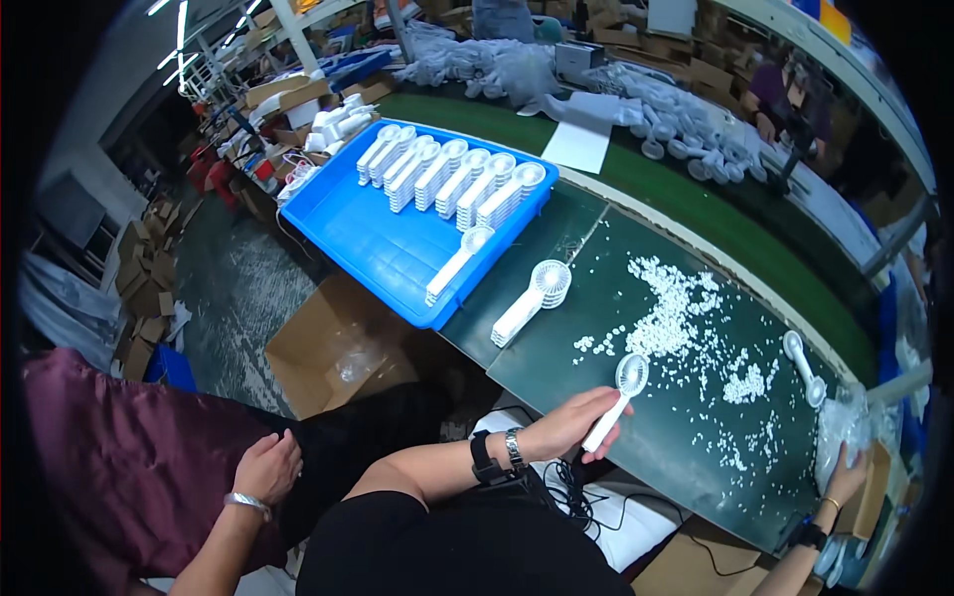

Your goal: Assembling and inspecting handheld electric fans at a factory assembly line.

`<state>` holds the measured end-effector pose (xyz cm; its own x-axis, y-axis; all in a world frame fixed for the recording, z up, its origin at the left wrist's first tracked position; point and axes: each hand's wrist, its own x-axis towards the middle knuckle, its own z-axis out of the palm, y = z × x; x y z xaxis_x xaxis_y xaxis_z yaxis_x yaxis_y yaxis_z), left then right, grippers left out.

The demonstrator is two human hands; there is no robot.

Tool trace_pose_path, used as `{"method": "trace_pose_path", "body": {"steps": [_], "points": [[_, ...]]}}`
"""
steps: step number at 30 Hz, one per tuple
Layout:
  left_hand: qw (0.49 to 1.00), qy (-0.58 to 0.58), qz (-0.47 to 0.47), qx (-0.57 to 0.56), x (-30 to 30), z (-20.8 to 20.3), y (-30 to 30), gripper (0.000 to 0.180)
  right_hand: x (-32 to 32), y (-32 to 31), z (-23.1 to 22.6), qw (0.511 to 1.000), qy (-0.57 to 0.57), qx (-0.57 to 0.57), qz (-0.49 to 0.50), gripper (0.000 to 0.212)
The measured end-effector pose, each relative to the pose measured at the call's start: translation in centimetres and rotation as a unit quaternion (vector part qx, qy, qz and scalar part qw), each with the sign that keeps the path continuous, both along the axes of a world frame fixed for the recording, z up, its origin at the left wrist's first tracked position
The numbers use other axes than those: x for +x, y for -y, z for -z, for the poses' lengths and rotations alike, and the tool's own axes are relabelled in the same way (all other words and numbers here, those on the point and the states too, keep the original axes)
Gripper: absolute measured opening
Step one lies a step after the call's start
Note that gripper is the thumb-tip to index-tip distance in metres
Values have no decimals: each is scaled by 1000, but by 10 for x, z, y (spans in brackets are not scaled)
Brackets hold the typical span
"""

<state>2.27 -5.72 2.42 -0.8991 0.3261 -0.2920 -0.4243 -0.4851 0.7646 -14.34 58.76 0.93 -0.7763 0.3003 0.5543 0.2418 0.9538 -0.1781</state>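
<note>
One large tray (358,233) — seven back-row stacks (438,181), one held fan (630,377)

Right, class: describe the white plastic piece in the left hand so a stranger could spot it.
Find the dark green tabletop beside the blue plastic tray. At its near edge, the left hand grips a slim-handled, round-headed white plastic piece. Unlike similar white stacks in the tray, it is hand-held.
</note>
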Motion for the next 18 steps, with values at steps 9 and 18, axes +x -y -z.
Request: {"method": "trace_pose_path", "body": {"steps": [9,18], "points": [[1000,-13,-8,2,1,4,-4,41,-22,3,-8,993,63,-74,61,88],[1000,-1,-20,-6,3,0,0,37,-51,-26,13,911,84,-402,46,79]]}}
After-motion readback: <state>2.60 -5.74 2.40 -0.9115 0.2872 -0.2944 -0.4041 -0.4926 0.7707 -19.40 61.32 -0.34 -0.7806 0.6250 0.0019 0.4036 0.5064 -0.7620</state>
